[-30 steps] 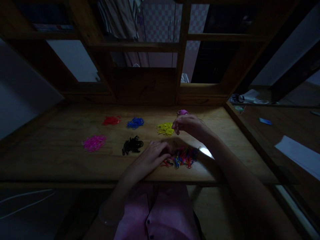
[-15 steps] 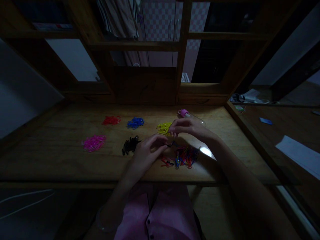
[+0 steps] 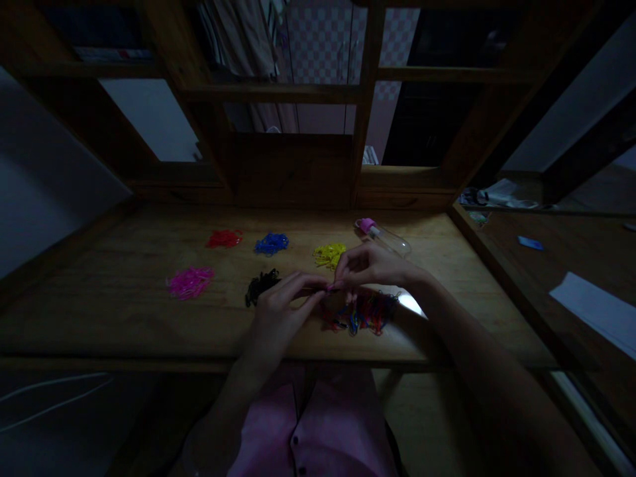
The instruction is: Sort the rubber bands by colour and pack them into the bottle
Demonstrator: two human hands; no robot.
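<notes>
My left hand (image 3: 283, 311) and my right hand (image 3: 365, 268) meet fingertip to fingertip over the desk. Both are closed in a pinch on a thin rubber band, with a small pink bit (image 3: 330, 288) showing between the fingers; most of it is hidden. Just below my right hand lies a mixed pile of coloured rubber bands (image 3: 370, 314). Behind my left hand is a heap of black rubber bands (image 3: 261, 287). Yellow rubber bands (image 3: 328, 255) sit right beyond my right fingers. Farther left are blue (image 3: 271, 244), red (image 3: 224, 238) and pink rubber bands (image 3: 191, 283) in separate heaps.
A clear bottle (image 3: 392, 242) with a pink cap lies behind my right hand. The wooden desk (image 3: 114, 291) has a shelf frame (image 3: 293, 169) along its back. On the right-hand surface are a white paper (image 3: 599, 308) and a blue card (image 3: 530, 243).
My right hand has come down and toward the left hand, so their fingertips now meet. The dark band that showed between them is now mostly covered. More of the bottle shows.
</notes>
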